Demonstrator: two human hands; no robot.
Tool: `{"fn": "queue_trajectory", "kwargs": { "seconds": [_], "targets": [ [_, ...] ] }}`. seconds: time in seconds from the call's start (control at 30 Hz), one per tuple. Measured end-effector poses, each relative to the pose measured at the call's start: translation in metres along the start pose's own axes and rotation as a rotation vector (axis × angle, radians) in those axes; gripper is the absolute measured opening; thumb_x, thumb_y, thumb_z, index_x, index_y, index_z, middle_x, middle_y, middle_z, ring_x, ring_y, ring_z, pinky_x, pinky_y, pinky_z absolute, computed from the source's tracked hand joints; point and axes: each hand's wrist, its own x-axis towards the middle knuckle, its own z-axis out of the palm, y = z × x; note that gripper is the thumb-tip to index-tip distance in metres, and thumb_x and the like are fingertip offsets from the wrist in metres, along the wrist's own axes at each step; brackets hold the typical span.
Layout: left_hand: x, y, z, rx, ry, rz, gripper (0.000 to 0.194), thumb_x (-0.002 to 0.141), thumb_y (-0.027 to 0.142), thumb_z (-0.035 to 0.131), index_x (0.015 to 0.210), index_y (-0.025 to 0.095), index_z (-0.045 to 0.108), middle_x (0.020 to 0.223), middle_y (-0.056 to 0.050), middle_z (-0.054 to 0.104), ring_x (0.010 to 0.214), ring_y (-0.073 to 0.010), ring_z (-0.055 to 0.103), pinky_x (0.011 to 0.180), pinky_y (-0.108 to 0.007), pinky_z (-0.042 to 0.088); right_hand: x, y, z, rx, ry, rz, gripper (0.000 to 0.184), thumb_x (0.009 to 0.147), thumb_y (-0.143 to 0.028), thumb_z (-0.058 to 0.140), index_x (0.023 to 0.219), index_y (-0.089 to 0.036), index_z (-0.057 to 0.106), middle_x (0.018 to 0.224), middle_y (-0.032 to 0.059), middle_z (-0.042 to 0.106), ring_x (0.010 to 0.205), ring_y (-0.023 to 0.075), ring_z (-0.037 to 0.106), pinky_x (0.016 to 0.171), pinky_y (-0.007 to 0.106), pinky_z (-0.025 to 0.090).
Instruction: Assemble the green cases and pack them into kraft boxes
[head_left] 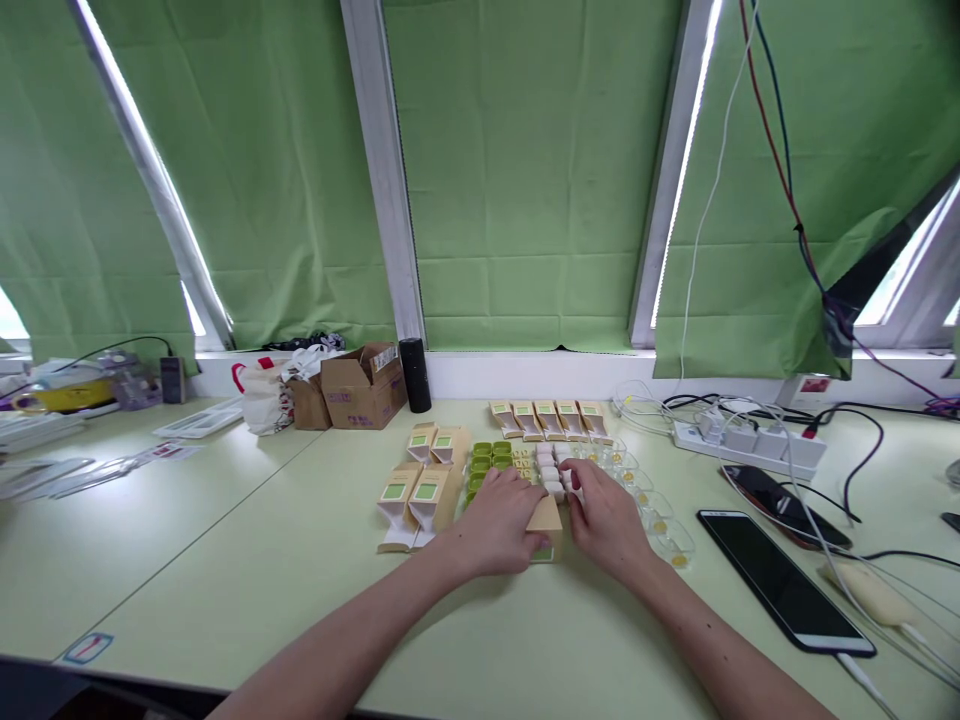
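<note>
My left hand (501, 522) and my right hand (604, 517) meet at the middle of the pale green table (247, 570), both closed round a small tan cardboard box (546, 520) with a green label. Just beyond my fingers lie rows of green pieces (487, 458), pink and white pieces (550, 465) and clear cups with yellow dots (651, 505). Left of my left hand lie flattened tan boxes with green labels (417, 495). A row of more such boxes (550, 420) lies further back.
A black phone (780, 578) on a white cable and a second dark phone (772, 493) lie at the right, beside a white power strip (750, 440) with tangled cables. Brown cartons (360, 388), a black cylinder (415, 374) and a bag (262, 395) stand near the window sill. Papers sit far left.
</note>
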Motion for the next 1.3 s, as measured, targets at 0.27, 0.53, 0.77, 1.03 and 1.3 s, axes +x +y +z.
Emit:
{"fn": "queue_trajectory", "kwargs": {
  "seconds": [0.27, 0.53, 0.77, 1.03, 1.3],
  "targets": [
    [0.052, -0.047, -0.058, 0.211, 0.001, -0.184, 0.042, 0.085, 0.035, 0.074, 0.125, 0.024, 0.067, 0.12, -0.01, 0.074, 0.111, -0.035, 0.063, 0.094, -0.044, 0.046, 0.0, -0.006, -0.004, 0.016, 0.006, 0.023, 0.037, 0.088, -0.009, 0.047, 0.123, -0.023, 0.051, 0.099, 0.0056, 0.066, 0.082, 0.0241, 0.064, 0.068, 0.034, 0.045],
    [0.108, -0.133, -0.072, 0.388, 0.014, -0.399, 0.045, 0.092, 0.028, 0.065, 0.135, 0.017, 0.058, 0.135, -0.017, 0.066, 0.125, -0.0361, 0.059, 0.104, -0.046, 0.043, -0.001, -0.006, -0.002, 0.008, -0.03, 0.018, 0.035, 0.09, -0.011, 0.048, 0.123, -0.022, 0.052, 0.106, 0.0074, 0.068, 0.088, 0.0249, 0.066, 0.072, 0.035, 0.048],
    [0.118, -0.175, -0.04, 0.503, -0.066, -0.5, 0.039, 0.099, 0.03, 0.065, 0.136, 0.017, 0.059, 0.137, -0.014, 0.062, 0.123, -0.0302, 0.062, 0.109, -0.052, 0.046, -0.001, -0.008, -0.002, 0.009, -0.025, 0.002, 0.036, 0.089, -0.009, 0.048, 0.122, -0.021, 0.053, 0.107, 0.0081, 0.068, 0.089, 0.0246, 0.065, 0.072, 0.034, 0.048],
    [0.119, -0.197, -0.014, 0.556, -0.123, -0.495, 0.039, 0.101, 0.037, 0.067, 0.133, 0.017, 0.062, 0.136, -0.012, 0.064, 0.118, -0.0271, 0.066, 0.1, -0.05, 0.058, 0.0, -0.01, -0.003, 0.026, -0.027, -0.001, 0.04, 0.086, -0.006, 0.048, 0.122, -0.021, 0.054, 0.104, 0.0073, 0.069, 0.089, 0.0239, 0.065, 0.073, 0.034, 0.048],
    [0.109, -0.183, -0.014, 0.561, -0.097, -0.479, 0.047, 0.095, 0.025, 0.064, 0.141, 0.017, 0.054, 0.148, -0.019, 0.051, 0.135, -0.0349, 0.052, 0.115, -0.053, 0.036, -0.001, -0.012, -0.003, 0.029, -0.045, 0.001, 0.039, 0.086, -0.007, 0.048, 0.122, -0.022, 0.053, 0.104, 0.0075, 0.068, 0.089, 0.025, 0.065, 0.073, 0.035, 0.048]
  ]
}}
